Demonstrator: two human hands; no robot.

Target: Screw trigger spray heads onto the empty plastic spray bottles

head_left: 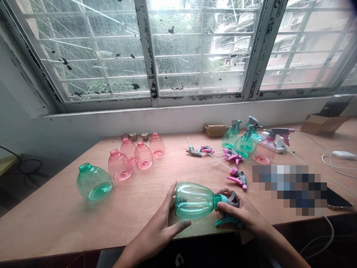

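Observation:
A clear green spray bottle (195,201) lies sideways in the air above the table's front edge, its base to the left. My left hand (163,219) cups the base, thumb below and fingers behind. At the neck, my right hand (234,208) is closed around the collar of the grey and teal spray head (230,220), whose trigger points down. Just beyond lies a loose pink and grey spray head (238,178) with its tube. More loose spray heads (232,156) are farther back.
To the left stand several open pink bottles (120,165) and a tilted green bottle (95,182). Green spray bottles (244,143) with heads and a pink spray bottle (264,150) stand back right. A power strip (280,143), cables, a phone (338,199) and a cardboard box (323,123) lie right.

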